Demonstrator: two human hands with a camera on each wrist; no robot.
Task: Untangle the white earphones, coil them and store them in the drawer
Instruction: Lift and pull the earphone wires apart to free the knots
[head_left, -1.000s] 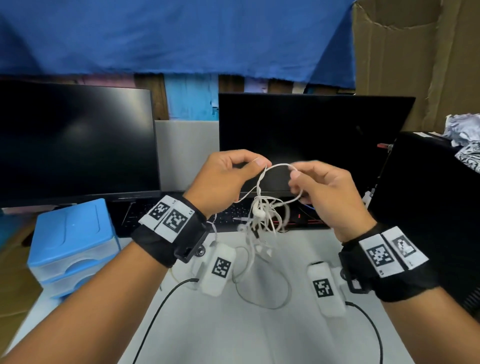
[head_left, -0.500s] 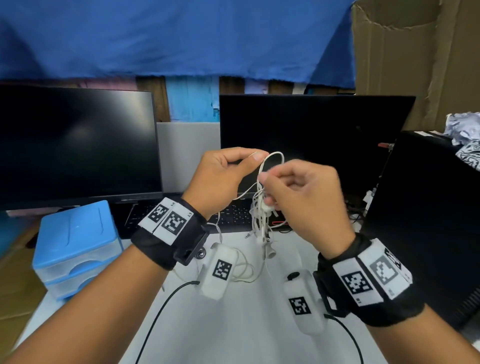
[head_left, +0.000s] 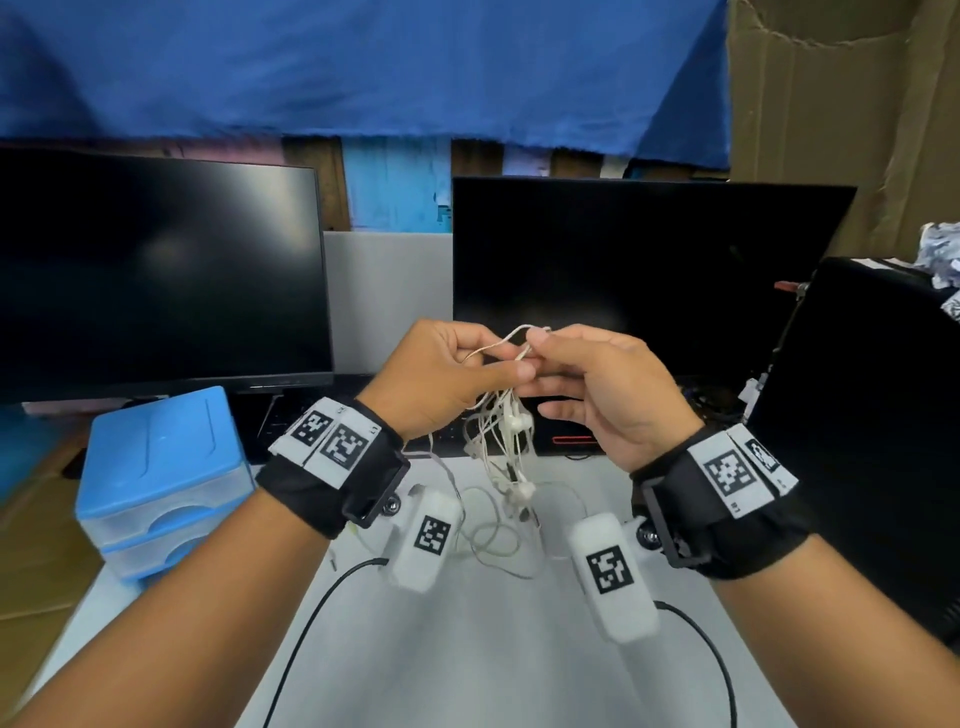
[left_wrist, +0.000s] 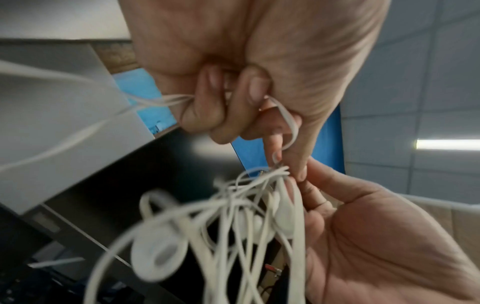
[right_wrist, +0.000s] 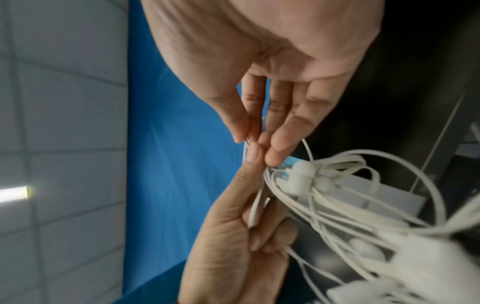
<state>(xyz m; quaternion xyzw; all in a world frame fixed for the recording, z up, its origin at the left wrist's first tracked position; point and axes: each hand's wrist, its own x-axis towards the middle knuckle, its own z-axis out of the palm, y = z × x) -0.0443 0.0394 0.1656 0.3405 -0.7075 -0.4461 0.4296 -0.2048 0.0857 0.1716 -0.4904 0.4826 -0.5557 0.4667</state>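
The white earphones (head_left: 501, 431) hang as a tangled bunch between my two hands, held up above the desk. My left hand (head_left: 457, 371) grips the cord near the top with curled fingers, thumb pressed along it. My right hand (head_left: 582, 374) pinches a strand at the top of the tangle between thumb and forefinger, its other fingers loose. Both hands meet fingertip to fingertip. In the left wrist view the tangle (left_wrist: 233, 222) dangles below the left hand (left_wrist: 233, 98). In the right wrist view the right hand (right_wrist: 254, 131) pinches the cord and an earbud (right_wrist: 298, 176) shows. The blue drawer unit (head_left: 161, 478) stands at the left with its drawers closed.
Loose cord loops (head_left: 498, 535) trail onto the white desk (head_left: 493, 649). Two dark monitors (head_left: 156, 275) (head_left: 639, 291) stand behind, with a keyboard (head_left: 452, 431) under my hands. A black case (head_left: 872, 415) borders the right side. Black wrist-camera cables (head_left: 311, 618) cross the desk.
My right hand swung in toward the left, then shifted to pinch the top strand beside the left fingertips. The loop spread between the hands has closed up, and the tangle hangs lower.
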